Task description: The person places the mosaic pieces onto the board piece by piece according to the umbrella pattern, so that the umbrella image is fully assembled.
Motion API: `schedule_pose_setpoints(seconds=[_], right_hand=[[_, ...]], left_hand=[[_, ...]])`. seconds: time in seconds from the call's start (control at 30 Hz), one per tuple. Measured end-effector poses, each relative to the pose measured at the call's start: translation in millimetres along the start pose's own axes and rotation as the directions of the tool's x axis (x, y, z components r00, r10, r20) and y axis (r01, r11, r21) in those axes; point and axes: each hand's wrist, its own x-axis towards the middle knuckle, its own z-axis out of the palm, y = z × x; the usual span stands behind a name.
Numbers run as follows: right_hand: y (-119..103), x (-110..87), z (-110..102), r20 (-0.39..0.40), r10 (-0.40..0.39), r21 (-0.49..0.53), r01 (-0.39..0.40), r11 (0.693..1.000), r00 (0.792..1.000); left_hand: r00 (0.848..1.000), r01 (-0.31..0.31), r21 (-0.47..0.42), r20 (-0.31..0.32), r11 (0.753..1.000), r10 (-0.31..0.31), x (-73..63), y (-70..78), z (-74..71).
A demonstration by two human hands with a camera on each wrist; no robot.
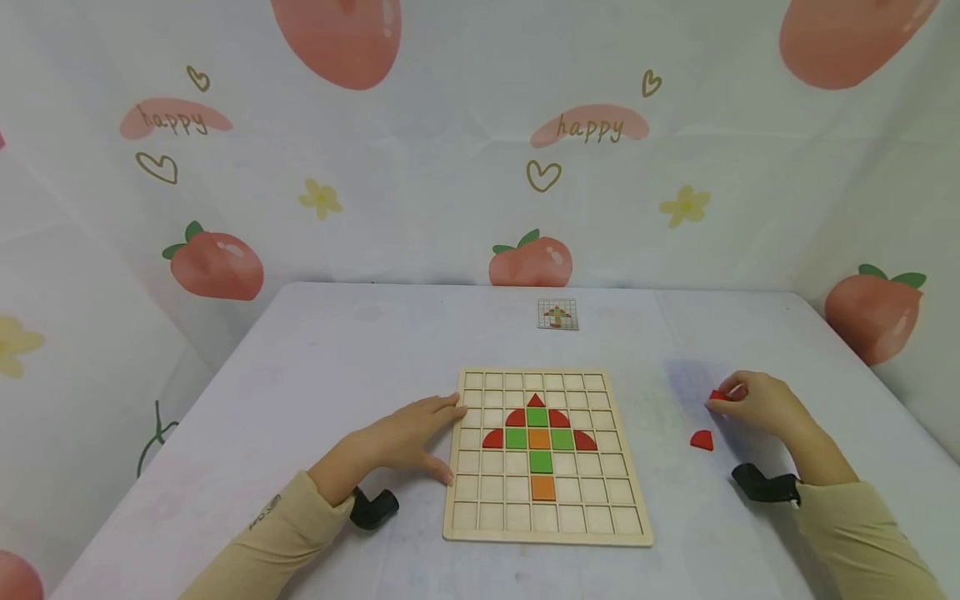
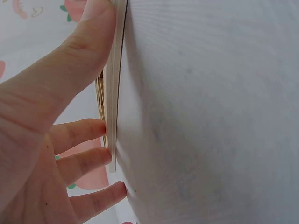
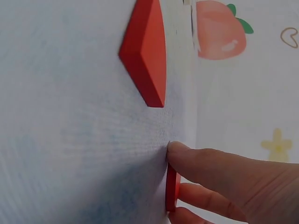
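Observation:
A wooden grid board point(image 1: 480, 517) lies on the table, bearing red, green and orange pieces in a tree-like pattern. My left hand point(image 1: 405, 433) rests against its left edge, thumb and fingertips touching the rim with the fingers fairly straight; the left wrist view shows the same contact along the board's side point(image 2: 112, 93). Off to the right, my right hand point(image 1: 761, 404) pinches a red piece point(image 3: 172, 186) between thumb and fingers, at the tabletop. Nearer to me lies a loose red quarter-circle piece point(image 1: 702, 440), apart from that hand.
A small pattern card point(image 1: 557, 314) showing a coloured figure on a grid lies behind the board. The white table point(image 1: 360, 350) meets a printed cloth backdrop point(image 1: 420, 167) at the back. Black wrist-worn devices point(image 1: 375, 508) stick out below both cuffs.

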Motion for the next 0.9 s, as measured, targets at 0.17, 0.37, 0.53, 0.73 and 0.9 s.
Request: schedule_pose_setpoints(seconds=[0.17,0.37,0.53,0.73,0.9], right_hand=[[-1,1.0,1,-0.001,0.001,0.0,-0.001,1.0,1.0],[-3,1.7,2,-0.004,-0.012,-0.013,0.012,1.0,1.0],[-4,0.9,3,-0.036,-0.032,-0.038,0.031,0.999,0.999],[-9,-2.9,2,-0.075,-0.05,-0.045,0.047,0.998,0.996],[-27,-7.7,2,-0.087,-0.11,-0.033,0.107,0.994,0.99]], left_hand=[[1.0,-0.001,-0.001,-0.001,1.0,0.001,0.0,0.3,-0.1],[1.0,0.001,0.007,-0.002,1.0,-0.001,1.2,-1.2,1.2],[1.0,0.0,0.009,-0.001,1.0,0.0,2.2,-2.3,2.1],[1.0,-0.007,0.005,0.0,1.0,0.007,2.3,-2.4,2.0],[1.0,-0.009,0.008,-0.003,1.0,0.009,1.8,-3.1,2.2]])
